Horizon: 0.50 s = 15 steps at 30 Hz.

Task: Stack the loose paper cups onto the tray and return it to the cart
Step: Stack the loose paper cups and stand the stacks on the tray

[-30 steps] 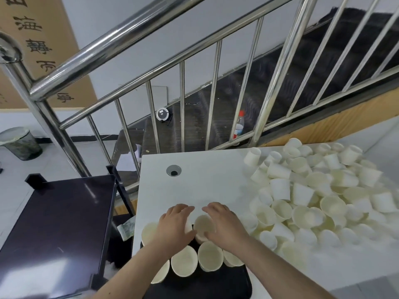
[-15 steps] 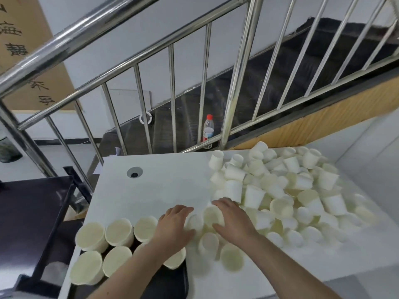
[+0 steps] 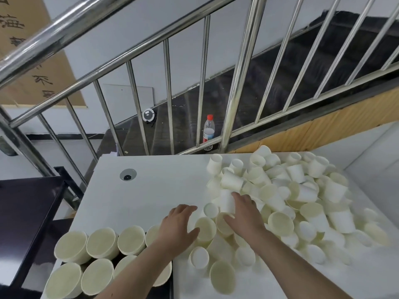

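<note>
Many white paper cups [image 3: 302, 195], jumbled.

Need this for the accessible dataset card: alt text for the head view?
Two bare hands, left hand and right hand, reach into a heap of loose paper cups on a white table. Cup stacks stand at lower left, a steel stair railing behind.

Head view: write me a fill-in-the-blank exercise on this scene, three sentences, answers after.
1. The loose paper cups lie heaped on the ____ table.
2. Behind the railing stands a plastic bottle with a ____ cap.
3. The right hand touches cups at the edge of the ____.

Missing words: white; red; heap
</note>
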Tool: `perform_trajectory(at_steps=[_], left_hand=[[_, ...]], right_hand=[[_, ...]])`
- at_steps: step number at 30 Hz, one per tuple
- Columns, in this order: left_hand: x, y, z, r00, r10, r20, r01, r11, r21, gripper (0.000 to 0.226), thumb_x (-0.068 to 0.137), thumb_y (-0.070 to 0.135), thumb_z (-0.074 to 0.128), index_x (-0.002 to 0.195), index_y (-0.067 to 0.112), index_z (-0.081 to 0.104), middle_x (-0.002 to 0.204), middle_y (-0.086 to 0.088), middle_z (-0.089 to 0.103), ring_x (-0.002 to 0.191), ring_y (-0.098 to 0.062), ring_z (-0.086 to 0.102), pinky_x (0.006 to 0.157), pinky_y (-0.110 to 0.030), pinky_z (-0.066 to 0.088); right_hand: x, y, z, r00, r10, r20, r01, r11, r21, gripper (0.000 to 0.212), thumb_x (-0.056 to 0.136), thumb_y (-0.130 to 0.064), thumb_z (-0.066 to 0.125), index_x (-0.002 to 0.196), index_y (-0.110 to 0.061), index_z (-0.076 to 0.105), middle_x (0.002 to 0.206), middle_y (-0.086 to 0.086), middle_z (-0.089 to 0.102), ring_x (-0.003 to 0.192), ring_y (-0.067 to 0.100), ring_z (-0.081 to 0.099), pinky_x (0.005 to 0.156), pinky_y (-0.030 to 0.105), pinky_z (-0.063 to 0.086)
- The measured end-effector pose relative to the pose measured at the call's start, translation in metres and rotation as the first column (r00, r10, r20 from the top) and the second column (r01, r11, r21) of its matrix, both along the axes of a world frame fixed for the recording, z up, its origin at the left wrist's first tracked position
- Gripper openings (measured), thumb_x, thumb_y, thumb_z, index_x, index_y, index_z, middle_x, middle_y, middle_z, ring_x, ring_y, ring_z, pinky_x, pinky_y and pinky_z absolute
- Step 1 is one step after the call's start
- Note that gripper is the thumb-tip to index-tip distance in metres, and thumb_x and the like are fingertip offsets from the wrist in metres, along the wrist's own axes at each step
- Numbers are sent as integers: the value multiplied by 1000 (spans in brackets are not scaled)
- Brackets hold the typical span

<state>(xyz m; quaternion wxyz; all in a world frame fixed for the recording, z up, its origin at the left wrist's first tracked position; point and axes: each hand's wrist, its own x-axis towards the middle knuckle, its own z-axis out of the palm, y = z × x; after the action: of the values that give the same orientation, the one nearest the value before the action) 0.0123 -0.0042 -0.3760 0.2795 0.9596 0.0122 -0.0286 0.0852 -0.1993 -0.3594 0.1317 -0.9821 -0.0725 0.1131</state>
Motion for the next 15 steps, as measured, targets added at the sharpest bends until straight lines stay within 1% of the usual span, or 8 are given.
perform_trajectory(at_steps=[4, 7, 9, 15], left_hand=[[26, 7, -6, 1000, -25, 6, 25, 999, -25, 59, 88, 40, 57, 142, 29, 35, 140, 12, 40, 128, -11, 39, 101, -25, 38], [46, 12, -9, 999, -42, 14, 43, 998, -37, 59, 89, 40, 56, 143, 29, 35, 140, 12, 41, 127, -11, 39, 101, -25, 38], [52, 12, -8, 998, -52, 32, 53, 998, -32, 58, 89, 39, 56, 142, 29, 36, 140, 12, 41, 127, -11, 40, 101, -25, 38], [64, 12, -17, 998, -60, -7, 59, 997, -43, 58, 89, 39, 56, 142, 29, 36, 140, 11, 42, 127, -12, 41, 101, -27, 39]], right_hand=[[24, 9, -8, 995, -97, -28, 97, 995, -16, 70, 89, -43, 60, 144, -22, 23, 136, 7, 37, 122, 27, 44, 89, 35, 48], [43, 18, -14, 990, -135, -31, 134, 991, -29, 70, 89, -44, 61, 143, -22, 23, 137, 9, 35, 119, 28, 50, 88, 35, 50], [49, 20, -14, 989, -146, -19, 145, 988, -45, 70, 89, -44, 61, 143, -21, 23, 139, 10, 33, 119, 28, 52, 87, 34, 49], [61, 29, -29, 987, -153, -39, 149, 984, -93, 68, 89, -47, 60, 140, -18, 25, 141, 11, 29, 112, 27, 58, 78, 30, 49]])
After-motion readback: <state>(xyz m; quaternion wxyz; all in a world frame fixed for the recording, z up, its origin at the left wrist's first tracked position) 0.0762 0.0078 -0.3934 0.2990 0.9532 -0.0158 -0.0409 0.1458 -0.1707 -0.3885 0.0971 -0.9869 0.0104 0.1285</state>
